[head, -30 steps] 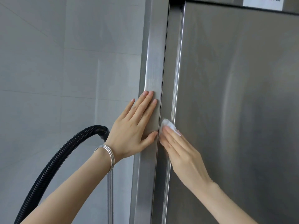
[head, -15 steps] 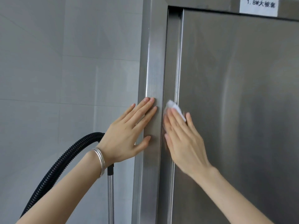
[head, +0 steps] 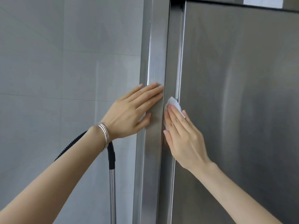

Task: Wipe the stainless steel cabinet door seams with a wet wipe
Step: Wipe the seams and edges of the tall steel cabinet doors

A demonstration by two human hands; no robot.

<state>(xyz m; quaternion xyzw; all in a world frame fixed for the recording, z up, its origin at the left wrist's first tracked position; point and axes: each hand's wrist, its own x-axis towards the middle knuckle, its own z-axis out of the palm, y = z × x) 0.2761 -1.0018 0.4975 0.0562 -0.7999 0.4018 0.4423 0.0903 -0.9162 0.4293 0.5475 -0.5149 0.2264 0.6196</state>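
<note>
Right hand: straight fingers press the wet wipe flat into the door seam at frame centre. Left hand: extended fingers lie flat on the cabinet frame, holding nothing.

Brushed stainless steel on the cabinet door and frame post, satin with a soft vertical sheen. Thin white fibrous cloth for the wet wipe. Matt grey tile on the left wall. Ribbed black plastic hose, polished metal tube, shiny silver bangles.

head cam; faces forward; close to cabinet door; single view
</note>
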